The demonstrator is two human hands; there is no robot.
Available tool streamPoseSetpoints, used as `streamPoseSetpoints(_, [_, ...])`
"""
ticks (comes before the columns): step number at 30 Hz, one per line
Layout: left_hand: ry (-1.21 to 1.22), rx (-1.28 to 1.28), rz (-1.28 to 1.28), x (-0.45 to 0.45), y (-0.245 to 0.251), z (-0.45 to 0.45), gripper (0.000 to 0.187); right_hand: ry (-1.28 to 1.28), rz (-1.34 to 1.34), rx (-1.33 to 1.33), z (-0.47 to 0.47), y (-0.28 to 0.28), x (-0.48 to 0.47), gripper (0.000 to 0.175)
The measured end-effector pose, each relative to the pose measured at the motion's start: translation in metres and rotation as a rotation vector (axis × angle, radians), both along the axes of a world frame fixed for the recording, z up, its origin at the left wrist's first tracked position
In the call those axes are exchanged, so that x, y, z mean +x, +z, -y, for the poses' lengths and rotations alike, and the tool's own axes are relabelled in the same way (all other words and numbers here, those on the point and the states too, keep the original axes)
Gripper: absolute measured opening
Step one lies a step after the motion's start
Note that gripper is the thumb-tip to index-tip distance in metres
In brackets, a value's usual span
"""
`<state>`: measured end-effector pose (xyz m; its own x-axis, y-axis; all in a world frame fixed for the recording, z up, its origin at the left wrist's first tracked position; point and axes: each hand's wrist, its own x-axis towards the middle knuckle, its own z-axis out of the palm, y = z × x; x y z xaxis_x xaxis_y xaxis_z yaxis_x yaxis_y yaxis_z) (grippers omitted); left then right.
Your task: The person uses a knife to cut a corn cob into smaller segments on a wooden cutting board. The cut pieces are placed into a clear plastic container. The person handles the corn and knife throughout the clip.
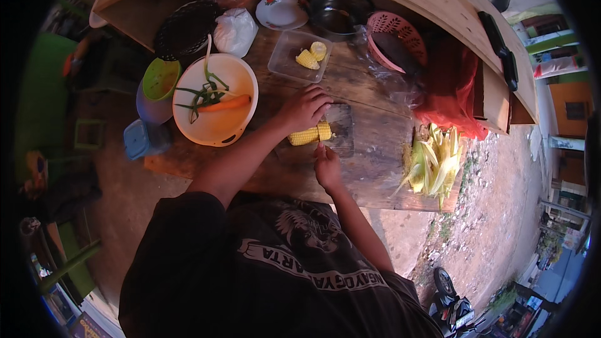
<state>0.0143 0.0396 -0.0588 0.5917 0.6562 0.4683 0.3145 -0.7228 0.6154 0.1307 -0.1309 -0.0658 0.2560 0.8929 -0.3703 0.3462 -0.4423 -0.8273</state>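
A peeled corn cob (304,136) lies across a small dark cutting board (345,131), with a straight crosswise line near its right end. My right hand (327,166) is closed at the near side of the cob, around what looks like a knife seen edge-on; the handle is mostly hidden. On the far side, my left hand (307,105) has its fingers bent above the board; what they touch is hidden. Beyond it, a clear plastic container (280,63) holds cut corn pieces (308,59).
At left, a white basin (216,137) holds a carrot (230,103) and green onions, near a green bowl (162,80) and blue-lidded container (136,139). Corn husks (439,162) lie at right. Behind stand a floral plate (282,11), dark pan (335,13) and pink basket (406,30).
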Motion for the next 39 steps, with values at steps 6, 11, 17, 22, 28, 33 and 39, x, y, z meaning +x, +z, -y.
streamPoseSetpoints(6, [0.178,-0.086,-0.073,-0.001,0.017,0.046,0.019,-0.005,-0.129,-0.156,0.011,0.021,0.005,0.053])
streamPoseSetpoints(11, [0.336,-0.243,0.117,0.018,0.014,0.058,0.024,0.057,-0.074,-0.13,0.019,0.028,0.0,0.054])
streamPoseSetpoints(17, [0.251,-0.121,-0.126,-0.037,0.02,0.099,0.049,-0.102,-0.151,-0.103,0.013,-0.005,0.01,0.052])
streamPoseSetpoints(22, [0.241,-0.058,-0.288,-0.05,-0.014,0.102,0.063,0.019,-0.022,-0.007,0.0,-0.002,0.009,0.051])
streamPoseSetpoints(28, [0.226,-0.069,-0.354,-0.041,-0.015,0.102,0.063,-0.023,0.182,0.099,0.012,-0.003,0.0,0.048])
streamPoseSetpoints(33, [0.254,-0.105,-0.351,-0.04,-0.021,0.1,0.062,0.005,0.173,0.196,0.012,-0.024,0.005,0.046])
streamPoseSetpoints(39, [0.19,-0.149,-0.313,-0.034,-0.013,0.102,0.06,-0.046,-0.123,0.356,0.027,-0.06,0.014,0.035])
